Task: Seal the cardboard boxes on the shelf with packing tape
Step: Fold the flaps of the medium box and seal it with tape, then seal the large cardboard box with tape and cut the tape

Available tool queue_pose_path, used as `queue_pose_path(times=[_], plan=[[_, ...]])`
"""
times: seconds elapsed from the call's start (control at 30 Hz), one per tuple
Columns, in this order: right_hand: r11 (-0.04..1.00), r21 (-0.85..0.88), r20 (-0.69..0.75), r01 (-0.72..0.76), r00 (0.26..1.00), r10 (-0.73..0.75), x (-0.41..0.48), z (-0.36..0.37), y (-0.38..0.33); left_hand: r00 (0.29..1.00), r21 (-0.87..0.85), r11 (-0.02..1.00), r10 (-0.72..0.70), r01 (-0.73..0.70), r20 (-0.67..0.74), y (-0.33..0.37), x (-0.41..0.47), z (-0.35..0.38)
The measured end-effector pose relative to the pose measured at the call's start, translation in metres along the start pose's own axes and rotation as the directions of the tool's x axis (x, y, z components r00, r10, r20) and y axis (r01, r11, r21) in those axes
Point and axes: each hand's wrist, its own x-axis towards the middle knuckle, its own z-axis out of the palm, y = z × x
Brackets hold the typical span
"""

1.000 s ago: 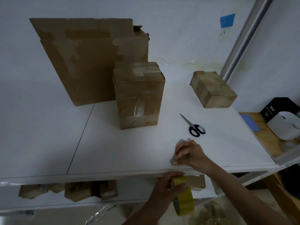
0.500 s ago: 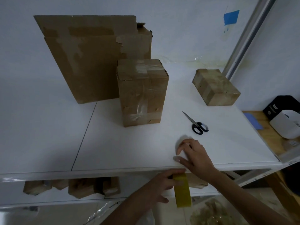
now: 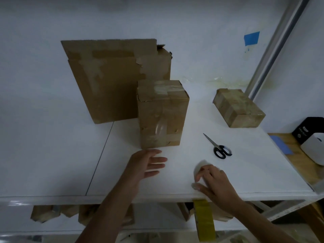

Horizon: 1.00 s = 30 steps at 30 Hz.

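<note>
Dim bluish light is falling evenly; my left hand point(image 3: 147, 163) is showing blurred, and the view's edges are bending and darkening.

White wall point(image 3: 192, 23), grey metal upright point(image 3: 273, 50).
</note>
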Motion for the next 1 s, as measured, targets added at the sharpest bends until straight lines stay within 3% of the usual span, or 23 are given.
queue_pose_path(times=[0.17, 0.23, 0.33, 0.43, 0.5, 0.6, 0.67, 0.77, 0.87, 1.0], plan=[[0.999, 0.018, -0.040, -0.047, 0.998, 0.048, 0.009, 0.005, 0.005, 0.960, -0.019, 0.979, 0.195, -0.203, -0.201, 0.029, -0.003, -0.020], [0.986, 0.093, -0.026, -0.140, 0.989, 0.143, 0.020, -0.003, 0.002, 0.917, 0.012, 0.956, 0.284, -0.292, -0.280, 0.041, 0.000, -0.029], [0.875, 0.365, 0.001, -0.319, 0.940, 0.342, 0.053, -0.028, -0.012, 0.842, 0.088, 0.910, 0.408, -0.404, -0.354, 0.062, 0.011, -0.040], [0.797, 0.523, -0.169, -0.302, 0.880, 0.444, 0.100, -0.062, -0.027, 0.827, 0.151, 0.894, 0.447, -0.421, -0.341, 0.088, 0.030, -0.044], [0.710, 0.642, -0.200, -0.288, 0.832, 0.518, 0.131, -0.085, -0.037, 0.841, 0.193, 0.903, 0.428, -0.384, -0.330, 0.107, 0.045, -0.043], [0.588, 0.760, -0.135, -0.275, 0.819, 0.557, 0.175, -0.114, -0.055, 0.883, 0.224, 0.921, 0.374, -0.318, -0.283, 0.123, 0.068, -0.038], [0.548, 0.774, -0.053, -0.317, 0.830, 0.555, 0.205, -0.124, -0.062, 0.927, 0.145, 0.949, 0.305, -0.278, -0.218, 0.126, 0.077, -0.034], [0.490, 0.727, 0.178, -0.480, 0.822, 0.541, 0.241, -0.128, -0.070, 0.969, -0.016, 0.972, 0.233, -0.236, -0.087, 0.124, 0.082, -0.030], [0.414, 0.707, 0.389, -0.574, 0.804, 0.451, 0.257, -0.118, -0.080, 0.967, -0.070, 0.965, 0.250, -0.253, -0.047, 0.119, 0.088, -0.033], [0.382, 0.781, 0.346, -0.494, 0.852, 0.393, 0.250, -0.109, -0.083, 0.954, -0.051, 0.953, 0.300, -0.299, 0.011, 0.112, 0.086, -0.041]])
